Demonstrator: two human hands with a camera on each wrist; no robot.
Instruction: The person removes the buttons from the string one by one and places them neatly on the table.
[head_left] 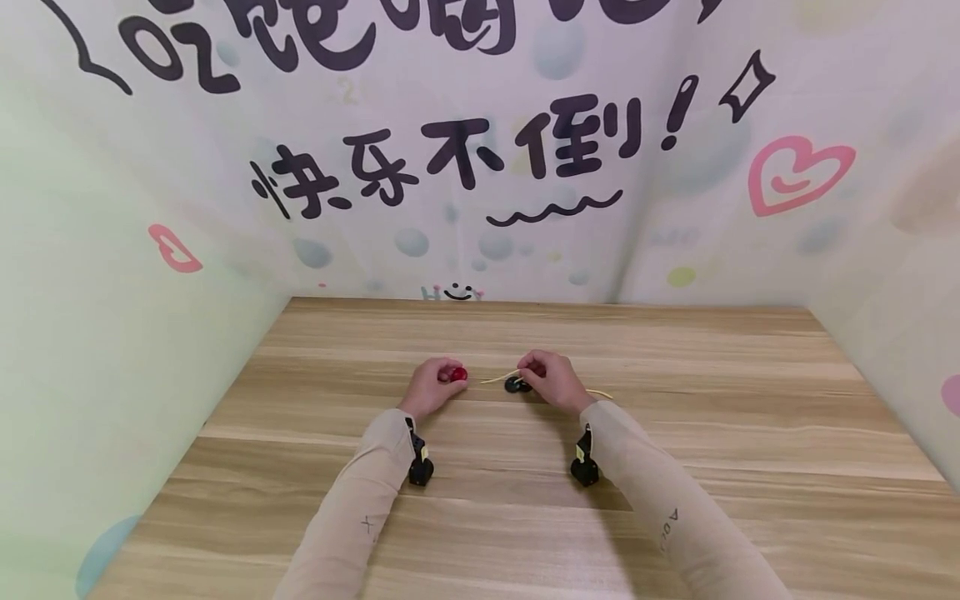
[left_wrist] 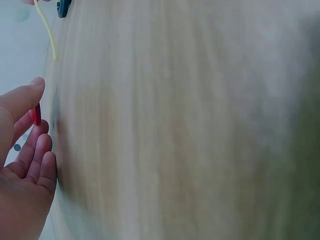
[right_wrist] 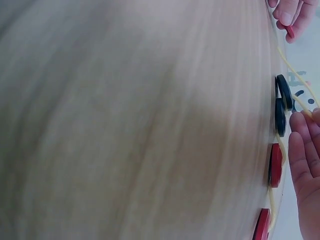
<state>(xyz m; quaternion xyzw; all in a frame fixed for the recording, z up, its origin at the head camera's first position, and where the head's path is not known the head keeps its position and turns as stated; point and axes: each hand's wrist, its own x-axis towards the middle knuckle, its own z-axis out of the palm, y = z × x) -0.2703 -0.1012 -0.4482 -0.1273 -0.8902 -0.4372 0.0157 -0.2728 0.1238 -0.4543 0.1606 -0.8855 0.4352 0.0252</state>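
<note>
In the head view my left hand pinches a red button-like disc between thumb and fingers. My right hand pinches a thin yellow cord, whose free end points left toward the red disc. Two black discs lie at the cord just under the right fingertips. Along the cord in the right wrist view come a black disc resting against the other, then a red disc and another red disc. The right palm hides these red discs in the head view.
Both hands work over a wood-grain table. A printed cloth backdrop with black lettering rises behind its far edge, and pale cloth walls stand at both sides. More yellow cord shows right of the right wrist.
</note>
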